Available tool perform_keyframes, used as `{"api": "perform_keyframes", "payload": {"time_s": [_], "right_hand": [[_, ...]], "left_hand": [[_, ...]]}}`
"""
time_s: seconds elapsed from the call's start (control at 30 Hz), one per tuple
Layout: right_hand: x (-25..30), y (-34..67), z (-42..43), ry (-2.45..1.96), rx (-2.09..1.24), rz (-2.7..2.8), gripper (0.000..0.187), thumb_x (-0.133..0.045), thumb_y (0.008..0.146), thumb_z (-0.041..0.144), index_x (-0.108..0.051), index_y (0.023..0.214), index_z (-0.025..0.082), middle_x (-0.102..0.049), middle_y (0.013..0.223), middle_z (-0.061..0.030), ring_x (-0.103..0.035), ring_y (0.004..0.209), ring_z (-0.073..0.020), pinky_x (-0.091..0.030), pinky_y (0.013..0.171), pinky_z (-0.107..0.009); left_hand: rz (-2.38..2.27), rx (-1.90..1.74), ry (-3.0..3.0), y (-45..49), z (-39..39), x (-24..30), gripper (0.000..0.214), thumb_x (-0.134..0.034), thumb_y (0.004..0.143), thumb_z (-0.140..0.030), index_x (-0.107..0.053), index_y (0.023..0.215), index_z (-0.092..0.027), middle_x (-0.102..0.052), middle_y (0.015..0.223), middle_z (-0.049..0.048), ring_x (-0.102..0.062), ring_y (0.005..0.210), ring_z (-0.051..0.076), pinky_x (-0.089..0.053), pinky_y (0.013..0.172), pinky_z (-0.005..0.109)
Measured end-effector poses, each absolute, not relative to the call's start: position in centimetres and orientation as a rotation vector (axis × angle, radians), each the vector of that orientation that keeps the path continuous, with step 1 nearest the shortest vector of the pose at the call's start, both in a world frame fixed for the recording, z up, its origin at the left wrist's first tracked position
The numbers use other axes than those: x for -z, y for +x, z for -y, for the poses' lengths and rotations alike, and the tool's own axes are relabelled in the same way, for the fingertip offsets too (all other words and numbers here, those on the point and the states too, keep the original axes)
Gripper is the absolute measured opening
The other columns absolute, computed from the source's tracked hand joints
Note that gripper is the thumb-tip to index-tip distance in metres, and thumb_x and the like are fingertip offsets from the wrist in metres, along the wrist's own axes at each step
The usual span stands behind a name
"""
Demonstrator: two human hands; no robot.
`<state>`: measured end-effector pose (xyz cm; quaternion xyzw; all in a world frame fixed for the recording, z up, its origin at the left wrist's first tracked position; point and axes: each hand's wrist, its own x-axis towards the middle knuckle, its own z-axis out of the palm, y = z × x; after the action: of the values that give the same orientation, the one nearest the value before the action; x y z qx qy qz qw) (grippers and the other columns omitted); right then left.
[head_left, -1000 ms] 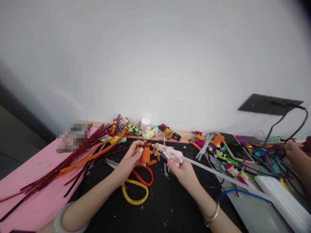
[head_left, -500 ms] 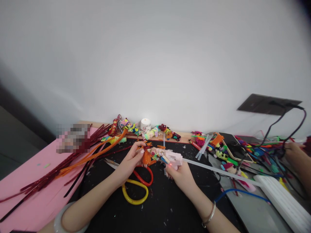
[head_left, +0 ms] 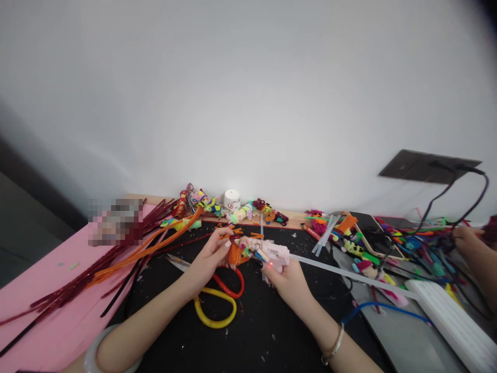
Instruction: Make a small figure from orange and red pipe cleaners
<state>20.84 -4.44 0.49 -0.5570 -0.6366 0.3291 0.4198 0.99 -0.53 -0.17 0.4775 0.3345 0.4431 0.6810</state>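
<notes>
My right hand point(head_left: 285, 277) is closed around a pale pink hot glue gun point(head_left: 277, 255), its front covered with small coloured decorations and a red light glowing on its side. A long translucent glue stick point(head_left: 341, 273) runs out of its back to the right. In my left hand point(head_left: 215, 254), the fingers pinch an orange and dark red pipe-cleaner piece point(head_left: 235, 253). The gun's front end points at this piece; whether they touch I cannot tell. Below my left hand lie scissors point(head_left: 215, 308) with one red and one yellow handle loop, partly covered by the hand.
Red and orange pipe cleaners point(head_left: 97, 269) spread over the pink surface point(head_left: 39, 331) at left. A paper cup point(head_left: 232, 199) and several pipe-cleaner figures line the wall. At right are a phone point(head_left: 375, 235), a white power strip point(head_left: 452, 318), cables and another person's hand point(head_left: 469, 243).
The glue gun and my right hand have shifted very slightly left. My left hand keeps its pinch on the orange and red piece. The other person's hand at right has moved a little.
</notes>
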Motion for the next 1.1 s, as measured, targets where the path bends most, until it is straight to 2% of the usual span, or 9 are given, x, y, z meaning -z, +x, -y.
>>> {"api": "perform_keyframes", "payload": {"time_s": [0.27, 0.47, 0.7, 1.1], "right_hand": [[-0.55, 20.92, 4.49, -1.428, -0.724, 1.65, 0.012, -0.055, 0.073, 0.026, -0.064, 0.075, 0.017, -0.063, 0.063, -0.0017, -0.055, 0.056, -0.0155, -0.045, 0.052, -0.024], [-0.86, 20.79, 4.64, -1.391, -0.664, 1.683, 0.01, -0.054, 0.074, 0.023, -0.062, 0.07, 0.018, -0.062, 0.061, -0.0001, -0.054, 0.053, -0.0139, -0.044, 0.051, -0.022], [-0.94, 20.71, 4.77, -1.409, -0.652, 1.689, 0.012, -0.054, 0.074, 0.023, -0.06, 0.065, 0.018, -0.057, 0.055, 0.002, -0.048, 0.047, -0.012, -0.04, 0.047, -0.021], [-1.17, 20.8, 4.74, -1.4, -0.638, 1.684, 0.014, -0.054, 0.075, 0.023, -0.066, 0.079, 0.018, -0.062, 0.061, -0.0003, -0.053, 0.052, -0.0142, -0.043, 0.05, -0.023]], "left_hand": [[-0.763, -0.993, 1.068, 1.11, 0.61, -0.06, 0.03, -0.057, 0.084, -0.04, -0.044, 0.107, -0.026, -0.053, 0.082, -0.0017, -0.053, 0.064, 0.01, -0.052, 0.062, 0.026], [-0.773, -0.994, 1.068, 1.15, 0.67, -0.23, 0.03, -0.058, 0.084, -0.041, -0.045, 0.106, -0.026, -0.05, 0.075, -0.0037, -0.054, 0.066, 0.012, -0.052, 0.063, 0.028], [-0.795, -0.996, 1.06, 1.13, 0.68, -0.31, 0.032, -0.059, 0.082, -0.042, -0.045, 0.106, -0.026, -0.052, 0.08, -0.0025, -0.055, 0.066, 0.012, -0.052, 0.063, 0.029], [-0.801, -0.999, 1.062, 1.01, 0.62, -0.23, 0.031, -0.056, 0.085, -0.04, -0.043, 0.109, -0.026, -0.054, 0.085, -0.001, -0.054, 0.067, 0.011, -0.05, 0.064, 0.027]]}}
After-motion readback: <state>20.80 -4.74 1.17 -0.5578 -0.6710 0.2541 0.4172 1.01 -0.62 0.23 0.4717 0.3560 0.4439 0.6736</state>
